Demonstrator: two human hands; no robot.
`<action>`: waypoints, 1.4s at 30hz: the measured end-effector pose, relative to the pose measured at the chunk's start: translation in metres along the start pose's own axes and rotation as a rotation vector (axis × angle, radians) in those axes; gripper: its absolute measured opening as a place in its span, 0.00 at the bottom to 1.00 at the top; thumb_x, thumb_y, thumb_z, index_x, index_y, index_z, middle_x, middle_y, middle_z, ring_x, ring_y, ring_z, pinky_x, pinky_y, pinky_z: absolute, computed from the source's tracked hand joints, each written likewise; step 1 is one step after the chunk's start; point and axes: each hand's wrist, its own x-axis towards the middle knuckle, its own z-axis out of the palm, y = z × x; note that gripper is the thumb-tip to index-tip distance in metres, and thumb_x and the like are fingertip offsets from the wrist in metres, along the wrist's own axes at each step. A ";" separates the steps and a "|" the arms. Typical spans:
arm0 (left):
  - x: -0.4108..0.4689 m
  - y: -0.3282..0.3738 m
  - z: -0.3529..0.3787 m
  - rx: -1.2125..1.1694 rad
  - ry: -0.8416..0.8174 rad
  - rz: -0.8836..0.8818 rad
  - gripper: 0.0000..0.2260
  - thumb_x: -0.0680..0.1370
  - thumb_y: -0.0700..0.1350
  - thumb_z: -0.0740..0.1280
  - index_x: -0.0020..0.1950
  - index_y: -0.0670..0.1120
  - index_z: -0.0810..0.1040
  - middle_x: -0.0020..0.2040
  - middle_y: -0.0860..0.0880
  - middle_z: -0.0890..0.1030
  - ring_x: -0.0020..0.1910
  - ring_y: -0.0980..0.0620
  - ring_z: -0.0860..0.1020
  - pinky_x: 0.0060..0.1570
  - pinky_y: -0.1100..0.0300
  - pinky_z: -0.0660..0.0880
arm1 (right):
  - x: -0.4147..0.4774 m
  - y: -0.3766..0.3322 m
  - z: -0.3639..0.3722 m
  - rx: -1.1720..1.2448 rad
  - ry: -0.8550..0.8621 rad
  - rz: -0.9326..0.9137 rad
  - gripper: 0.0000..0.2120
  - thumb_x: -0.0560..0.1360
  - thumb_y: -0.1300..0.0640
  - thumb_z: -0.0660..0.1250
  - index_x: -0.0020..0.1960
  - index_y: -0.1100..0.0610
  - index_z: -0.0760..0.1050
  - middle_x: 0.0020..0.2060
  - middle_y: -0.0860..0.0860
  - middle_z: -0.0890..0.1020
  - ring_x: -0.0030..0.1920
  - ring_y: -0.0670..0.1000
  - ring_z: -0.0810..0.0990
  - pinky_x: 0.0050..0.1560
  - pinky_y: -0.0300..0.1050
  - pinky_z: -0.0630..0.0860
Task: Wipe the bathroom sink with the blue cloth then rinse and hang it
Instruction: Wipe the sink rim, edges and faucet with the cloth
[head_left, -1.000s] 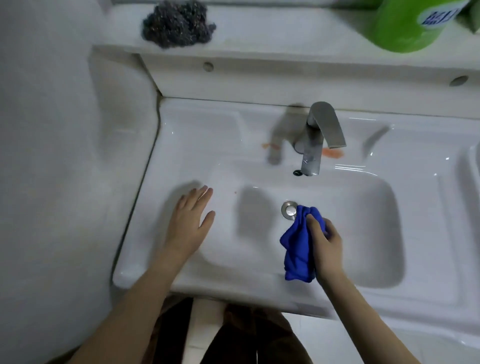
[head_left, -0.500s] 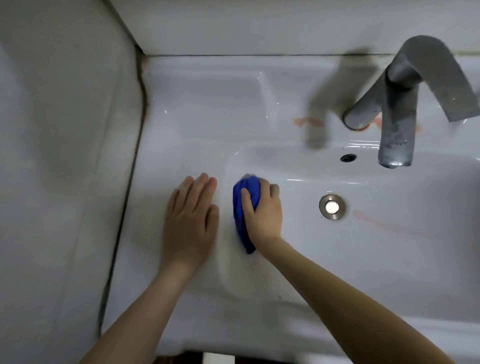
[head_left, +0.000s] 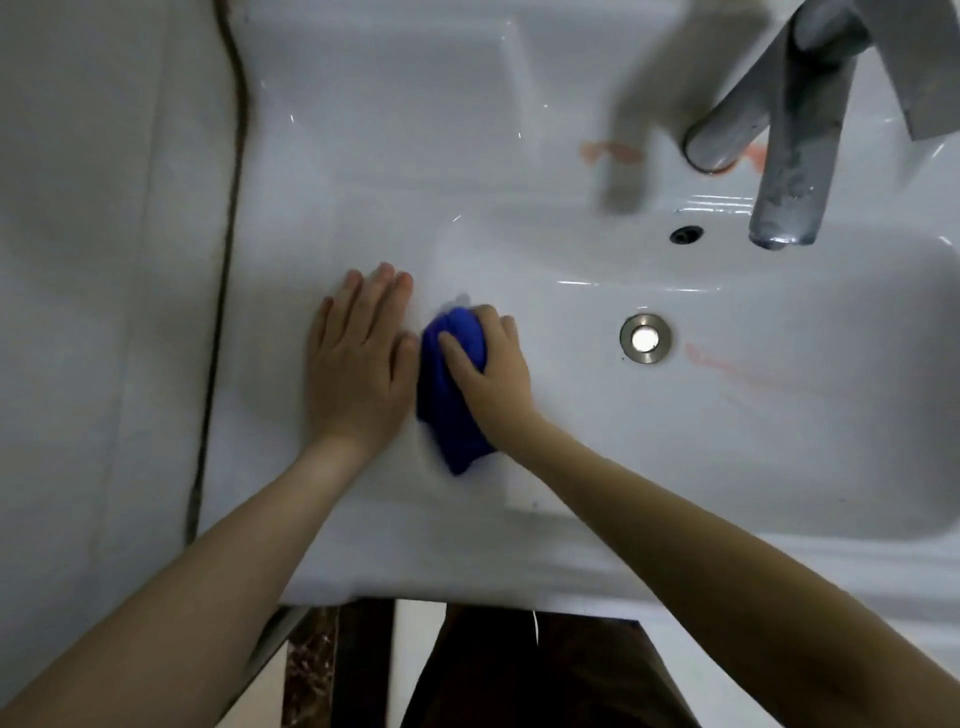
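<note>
The blue cloth (head_left: 453, 395) sits bunched under the right hand (head_left: 491, 376), whose fingers curl over it and press it against the left basin slope of the sink (head_left: 363, 156). A second ago it hung beside the drain (head_left: 645, 339). It has since travelled across to this edge, so wiping is under way, with rinsing and hanging not yet begun. Just left of those fingers, nearly touching the cloth, the left hand (head_left: 358, 364) stays flat on the ledge, fingers straight, holding nothing. Right of the wiping fingers lies the drain, and beyond it a reddish smear (head_left: 727, 369). Up past the fingertips stands the faucet (head_left: 789, 156), with orange stains (head_left: 613, 151) at its base that are likely awkward to wipe around.
</note>
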 end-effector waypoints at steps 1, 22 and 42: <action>-0.001 0.001 -0.001 0.008 -0.009 0.000 0.24 0.81 0.48 0.53 0.77 0.48 0.64 0.78 0.46 0.65 0.77 0.44 0.60 0.76 0.49 0.55 | -0.026 0.004 -0.011 -0.053 -0.157 -0.042 0.14 0.77 0.44 0.65 0.58 0.50 0.70 0.51 0.48 0.72 0.44 0.49 0.76 0.48 0.43 0.73; -0.003 -0.003 0.002 0.003 0.040 0.039 0.23 0.81 0.48 0.53 0.77 0.48 0.64 0.77 0.46 0.66 0.77 0.43 0.61 0.75 0.49 0.56 | 0.046 0.020 -0.010 -0.311 0.314 0.048 0.17 0.79 0.47 0.63 0.62 0.57 0.71 0.57 0.57 0.72 0.46 0.60 0.77 0.40 0.48 0.74; 0.001 -0.009 0.012 -0.031 0.138 0.104 0.22 0.81 0.47 0.54 0.75 0.47 0.68 0.75 0.42 0.69 0.74 0.39 0.64 0.75 0.48 0.58 | 0.027 0.100 -0.137 -0.745 0.294 0.176 0.22 0.81 0.45 0.59 0.69 0.58 0.67 0.63 0.63 0.70 0.59 0.64 0.72 0.53 0.57 0.73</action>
